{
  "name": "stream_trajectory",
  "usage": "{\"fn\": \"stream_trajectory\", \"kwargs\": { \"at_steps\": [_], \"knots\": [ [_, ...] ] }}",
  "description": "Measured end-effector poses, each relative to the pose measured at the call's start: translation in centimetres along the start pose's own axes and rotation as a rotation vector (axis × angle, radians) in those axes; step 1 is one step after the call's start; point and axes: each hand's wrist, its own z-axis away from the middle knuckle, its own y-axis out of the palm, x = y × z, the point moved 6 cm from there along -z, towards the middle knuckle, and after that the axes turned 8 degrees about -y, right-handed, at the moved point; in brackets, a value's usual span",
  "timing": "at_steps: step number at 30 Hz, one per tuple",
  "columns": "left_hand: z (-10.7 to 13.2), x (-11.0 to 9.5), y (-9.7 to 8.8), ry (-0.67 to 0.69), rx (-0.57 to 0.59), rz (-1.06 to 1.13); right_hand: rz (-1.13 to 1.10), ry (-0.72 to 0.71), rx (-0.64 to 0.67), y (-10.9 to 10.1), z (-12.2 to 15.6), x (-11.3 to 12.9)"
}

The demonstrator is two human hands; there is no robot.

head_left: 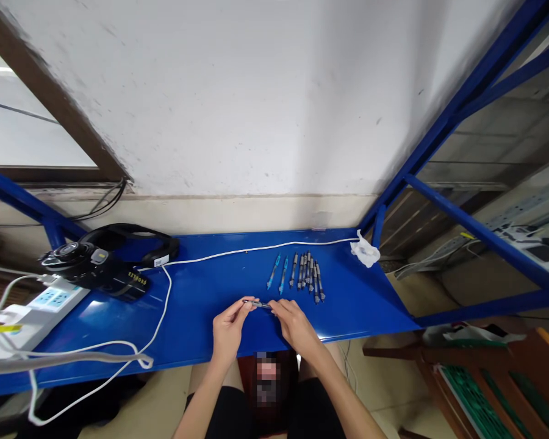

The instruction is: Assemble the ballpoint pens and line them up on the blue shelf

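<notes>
Both my hands hold one dark pen point(258, 303) level over the blue shelf point(201, 305), near its front edge. My left hand point(229, 329) pinches the pen's left end with thumb and fingers. My right hand point(295, 323) pinches its right end, fingers curled. Just beyond my right hand lies a row of several pens point(307, 272), dark ones side by side, with two light blue pens point(278, 272) at the row's left.
A white cable point(165, 299) runs across the shelf from a white power strip point(32, 311) at the left. A black headset device point(105, 262) sits at back left. A crumpled white tissue point(365, 250) lies at the back right corner. Blue rack posts point(462, 97) rise on the right.
</notes>
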Motion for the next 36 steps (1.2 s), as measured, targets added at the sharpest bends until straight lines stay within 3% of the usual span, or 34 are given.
{"fn": "stream_trajectory", "kwargs": {
  "at_steps": [3,12,17,20,23,26,29,32,36],
  "knots": [
    [-0.1,0.1,-0.3,0.000,-0.044,-0.011,-0.007,0.005,-0.018,-0.1,0.1,0.0],
    [-0.1,-0.1,-0.1,0.041,-0.029,-0.050,-0.068,-0.058,-0.098,-0.7,-0.1,0.7],
    [0.1,-1.1,0.4,0.144,0.107,0.035,-0.081,-0.025,-0.088,-0.9,-0.1,0.8],
    [-0.2,-0.6,0.5,0.074,0.185,0.054,-0.057,-0.021,-0.068,-0.7,0.0,0.6],
    [-0.6,0.1,0.1,0.016,0.121,0.013,-0.054,-0.024,-0.058,-0.4,0.1,0.3],
    [-0.6,-0.1,0.0,0.083,0.052,0.043,-0.086,-0.025,-0.059,-0.3,0.2,0.1],
    [-0.4,-0.6,0.2,0.138,0.100,0.093,-0.111,-0.019,-0.066,-0.2,0.1,-0.1],
    [-0.5,-0.1,0.3,0.059,0.168,0.070,-0.122,-0.013,-0.080,-0.2,0.1,-0.2],
    [-0.7,0.1,0.1,0.026,0.103,0.035,-0.135,-0.014,-0.107,-0.3,0.1,-0.1]
  ]
}}
